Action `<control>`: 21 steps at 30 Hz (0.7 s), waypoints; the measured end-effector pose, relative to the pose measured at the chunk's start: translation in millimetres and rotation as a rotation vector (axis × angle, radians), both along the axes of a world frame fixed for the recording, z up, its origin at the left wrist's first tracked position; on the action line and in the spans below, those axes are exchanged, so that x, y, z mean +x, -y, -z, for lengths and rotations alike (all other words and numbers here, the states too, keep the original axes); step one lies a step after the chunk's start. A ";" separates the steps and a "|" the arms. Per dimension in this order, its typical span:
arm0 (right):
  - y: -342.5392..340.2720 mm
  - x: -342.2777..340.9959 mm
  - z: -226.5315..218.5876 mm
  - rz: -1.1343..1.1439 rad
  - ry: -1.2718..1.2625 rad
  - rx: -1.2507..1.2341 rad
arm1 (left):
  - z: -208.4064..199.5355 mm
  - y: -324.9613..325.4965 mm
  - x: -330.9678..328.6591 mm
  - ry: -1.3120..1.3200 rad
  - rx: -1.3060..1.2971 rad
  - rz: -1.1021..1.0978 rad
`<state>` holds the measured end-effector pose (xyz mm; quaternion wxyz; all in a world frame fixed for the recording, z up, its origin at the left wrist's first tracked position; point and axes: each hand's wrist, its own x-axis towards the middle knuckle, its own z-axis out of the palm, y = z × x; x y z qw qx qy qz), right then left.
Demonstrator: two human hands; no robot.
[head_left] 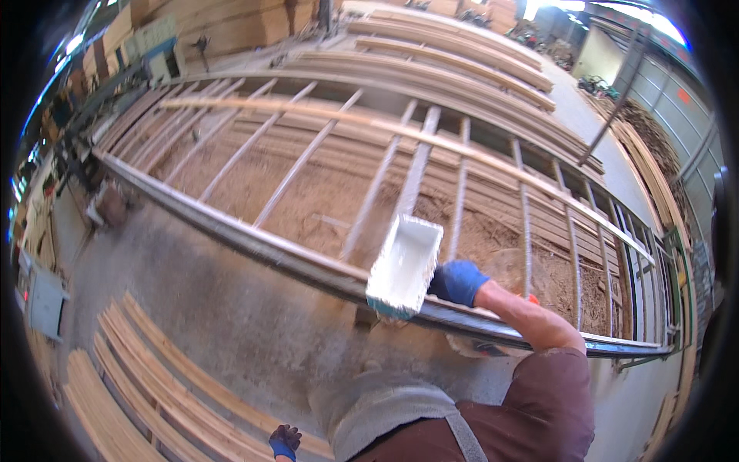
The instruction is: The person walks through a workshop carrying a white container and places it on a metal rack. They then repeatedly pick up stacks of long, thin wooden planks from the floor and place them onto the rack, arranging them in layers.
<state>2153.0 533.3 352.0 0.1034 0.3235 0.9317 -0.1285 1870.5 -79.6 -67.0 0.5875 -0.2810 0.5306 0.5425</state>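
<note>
A white rectangular tub (406,262), crusted along its rim and white inside, rests at the near rail of a long metal rack (231,219). My right hand (459,283), in a blue glove with a dark palm, is right beside the tub's right wall. Its fingers look curled, but the tub's side and the blur hide what they hold, if anything. My left hand (285,441), also gloved, hangs low near the bottom edge, with its fingers loosely apart and nothing in them. A long pale wooden strip (346,117) lies across the rack's bars.
Stacked boards (454,65) lie beyond the rack. More planks (146,369) are at the lower left, beside the concrete floor (208,292). Sawdust (308,223) and boards show beneath the bars. A grey box (46,304) stands at far left. My apron (385,408) is close to the near rail.
</note>
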 end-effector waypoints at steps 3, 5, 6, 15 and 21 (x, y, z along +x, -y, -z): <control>4.1 116.9 -8.2 0.041 -0.036 -0.021 | 10.5 -61.8 51.2 -0.344 0.209 0.051; 9.1 220.5 -4.0 0.129 0.022 -0.012 | -73.5 -163.5 115.1 -0.629 0.177 0.129; 12.9 255.9 -7.8 0.118 0.074 0.021 | -107.3 -186.5 141.6 -0.757 0.209 0.254; 12.8 524.4 -10.7 0.098 -0.040 0.046 | 1.3 -18.4 437.7 -0.141 0.227 -0.202; 20.2 731.0 -10.9 0.084 -0.001 0.046 | 10.2 79.5 746.7 -0.238 -0.291 -0.076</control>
